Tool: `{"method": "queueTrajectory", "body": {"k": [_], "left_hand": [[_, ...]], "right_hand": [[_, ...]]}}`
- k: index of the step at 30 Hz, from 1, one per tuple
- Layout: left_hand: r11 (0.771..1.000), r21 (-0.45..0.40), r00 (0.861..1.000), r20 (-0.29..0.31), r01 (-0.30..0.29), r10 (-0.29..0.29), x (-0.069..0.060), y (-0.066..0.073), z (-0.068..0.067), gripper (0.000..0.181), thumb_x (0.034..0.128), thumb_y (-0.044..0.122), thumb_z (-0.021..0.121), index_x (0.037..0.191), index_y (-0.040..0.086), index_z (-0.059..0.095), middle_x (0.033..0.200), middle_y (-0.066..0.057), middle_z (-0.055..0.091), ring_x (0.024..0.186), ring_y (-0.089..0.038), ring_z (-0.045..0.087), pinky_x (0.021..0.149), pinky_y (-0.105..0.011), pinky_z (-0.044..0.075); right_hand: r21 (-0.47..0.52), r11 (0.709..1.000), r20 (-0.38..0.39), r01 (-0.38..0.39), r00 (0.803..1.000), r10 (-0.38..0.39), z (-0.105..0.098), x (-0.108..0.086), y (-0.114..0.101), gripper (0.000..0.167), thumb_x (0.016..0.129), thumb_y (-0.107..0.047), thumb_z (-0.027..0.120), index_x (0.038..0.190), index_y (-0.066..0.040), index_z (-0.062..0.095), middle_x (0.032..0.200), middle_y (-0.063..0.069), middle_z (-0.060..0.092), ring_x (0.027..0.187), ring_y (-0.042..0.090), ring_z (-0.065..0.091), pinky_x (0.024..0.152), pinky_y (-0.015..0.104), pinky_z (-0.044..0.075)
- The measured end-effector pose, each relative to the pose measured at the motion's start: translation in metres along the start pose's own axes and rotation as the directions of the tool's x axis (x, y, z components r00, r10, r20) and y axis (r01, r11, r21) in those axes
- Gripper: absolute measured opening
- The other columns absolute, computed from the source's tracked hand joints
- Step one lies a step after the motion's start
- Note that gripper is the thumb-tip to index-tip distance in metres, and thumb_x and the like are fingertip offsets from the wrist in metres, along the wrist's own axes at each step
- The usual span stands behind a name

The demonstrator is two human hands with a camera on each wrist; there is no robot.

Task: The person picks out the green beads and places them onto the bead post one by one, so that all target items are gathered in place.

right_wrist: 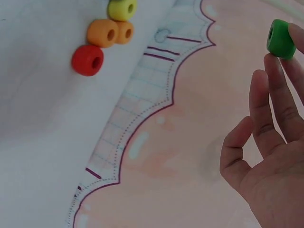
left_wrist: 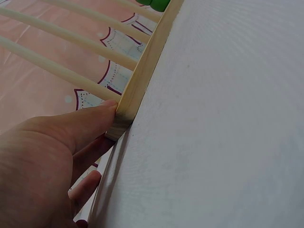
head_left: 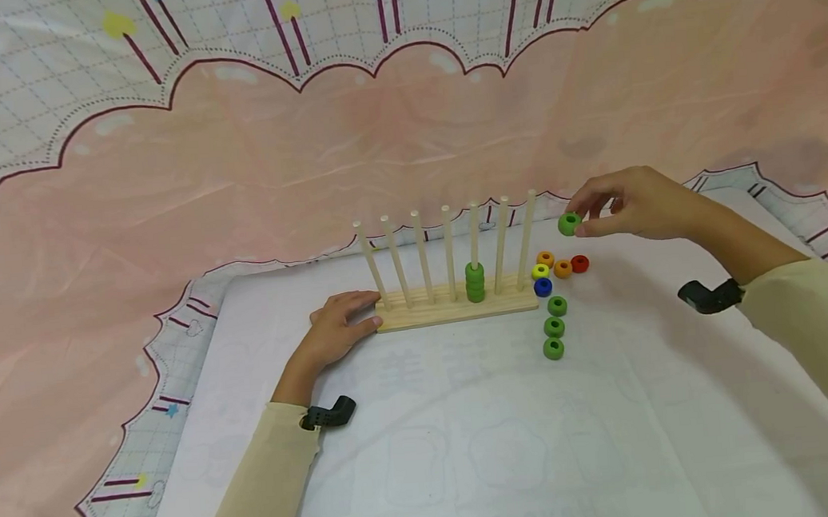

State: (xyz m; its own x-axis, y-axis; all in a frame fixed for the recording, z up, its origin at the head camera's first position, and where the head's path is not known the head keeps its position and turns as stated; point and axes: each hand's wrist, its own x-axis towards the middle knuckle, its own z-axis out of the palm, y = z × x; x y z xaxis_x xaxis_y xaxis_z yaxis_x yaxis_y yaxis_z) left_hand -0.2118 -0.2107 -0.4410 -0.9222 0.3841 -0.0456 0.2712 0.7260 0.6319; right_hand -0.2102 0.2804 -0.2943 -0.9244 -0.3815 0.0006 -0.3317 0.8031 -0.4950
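Note:
A wooden peg rack (head_left: 461, 311) with a row of upright pegs stands on the white surface. Stacked low on one of its pegs are several green beads (head_left: 475, 283). My left hand (head_left: 335, 328) grips the rack's left end; in the left wrist view its thumb (left_wrist: 95, 121) presses the base's edge and the other fingers go behind. Beyond the rack's right end, my right hand (head_left: 644, 206) pinches a green bead (head_left: 569, 224) at the fingertips, raised above the surface. The right wrist view shows that green bead (right_wrist: 280, 39) with its hole facing sideways.
Right of the rack lie a blue bead (head_left: 543, 287), a yellow bead (head_left: 541, 271), two orange beads (head_left: 562, 269) and a red bead (head_left: 580, 264). Nearer, three green beads (head_left: 553, 327) form a line. A patterned pink cloth (head_left: 378, 157) hangs behind the white tabletop (head_left: 434, 449).

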Motion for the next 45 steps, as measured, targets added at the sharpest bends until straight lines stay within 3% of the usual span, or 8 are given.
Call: {"method": "queueTrajectory", "body": {"k": [7,12,17,22,27,39,45], "left_hand": [[1.0,-0.003,1.0,-0.004,-0.003,0.003,0.0,-0.001,0.0,0.053,0.0975,0.04,0.068,0.146,0.02,0.058,0.153,-0.006,0.053,0.148,-0.033,0.033,0.108,-0.059,0.016],[1.0,-0.01,1.0,-0.001,0.002,-0.002,0.001,-0.001,0.0,0.052,0.0978,0.04,0.068,0.146,0.021,0.058,0.153,-0.005,0.053,0.148,-0.031,0.033,0.109,-0.058,0.015],[1.0,-0.009,1.0,-0.001,-0.002,0.002,0.002,-0.002,0.0,0.052,0.098,0.04,0.068,0.145,0.021,0.059,0.153,-0.005,0.053,0.148,-0.031,0.034,0.109,-0.058,0.015],[1.0,-0.011,1.0,-0.003,-0.008,0.007,0.002,-0.002,0.0,0.051,0.0982,0.04,0.068,0.145,0.021,0.059,0.153,-0.004,0.054,0.148,-0.031,0.034,0.11,-0.059,0.015],[1.0,-0.021,1.0,-0.001,-0.015,0.015,0.003,-0.002,0.0,0.051,0.0983,0.039,0.067,0.145,0.021,0.059,0.153,-0.004,0.053,0.148,-0.031,0.034,0.11,-0.06,0.014],[0.999,-0.035,1.0,0.004,-0.005,0.005,0.002,-0.002,0.0,0.051,0.0981,0.039,0.068,0.145,0.021,0.059,0.153,-0.005,0.053,0.148,-0.032,0.034,0.11,-0.061,0.013],[0.999,-0.041,1.0,0.005,0.0,0.0,0.001,-0.002,0.0,0.051,0.0982,0.039,0.068,0.145,0.021,0.059,0.153,-0.005,0.053,0.148,-0.032,0.033,0.11,-0.061,0.013]], "right_hand": [[-0.022,1.0,-0.024,0.014,1.0,-0.014,-0.01,0.003,-0.007,0.034,0.091,-0.036,0.079,0.12,-0.021,0.073,0.111,-0.001,0.073,0.103,0.019,0.06,0.081,0.027,0.051],[-0.026,0.999,-0.045,0.031,0.998,-0.032,-0.016,0.006,-0.013,0.032,0.091,-0.036,0.078,0.12,-0.021,0.073,0.111,0.0,0.073,0.103,0.018,0.06,0.084,0.031,0.049],[-0.03,0.998,-0.066,0.046,0.997,-0.048,-0.023,0.01,-0.019,0.03,0.092,-0.038,0.077,0.118,-0.022,0.074,0.112,-0.001,0.072,0.104,0.017,0.058,0.084,0.026,0.048],[-0.031,0.998,-0.09,0.059,0.994,-0.062,-0.029,0.013,-0.027,0.03,0.094,-0.038,0.074,0.119,-0.021,0.072,0.113,-0.001,0.071,0.105,0.016,0.057,0.088,0.032,0.048],[0.008,0.999,-0.103,0.052,0.993,-0.051,-0.033,0.018,-0.037,0.034,0.096,-0.039,0.072,0.123,-0.018,0.07,0.117,0.002,0.071,0.109,0.018,0.057,0.092,0.037,0.047],[0.112,0.99,-0.11,0.091,0.991,-0.078,-0.03,0.031,-0.062,0.031,0.097,-0.038,0.07,0.122,-0.02,0.071,0.117,-0.002,0.068,0.11,0.016,0.055,0.094,0.038,0.045],[0.139,0.98,-0.104,0.143,0.986,-0.129,-0.025,0.041,-0.077,0.029,0.097,-0.036,0.07,0.122,-0.019,0.071,0.116,-0.003,0.068,0.108,0.014,0.057,0.093,0.033,0.047]]}}
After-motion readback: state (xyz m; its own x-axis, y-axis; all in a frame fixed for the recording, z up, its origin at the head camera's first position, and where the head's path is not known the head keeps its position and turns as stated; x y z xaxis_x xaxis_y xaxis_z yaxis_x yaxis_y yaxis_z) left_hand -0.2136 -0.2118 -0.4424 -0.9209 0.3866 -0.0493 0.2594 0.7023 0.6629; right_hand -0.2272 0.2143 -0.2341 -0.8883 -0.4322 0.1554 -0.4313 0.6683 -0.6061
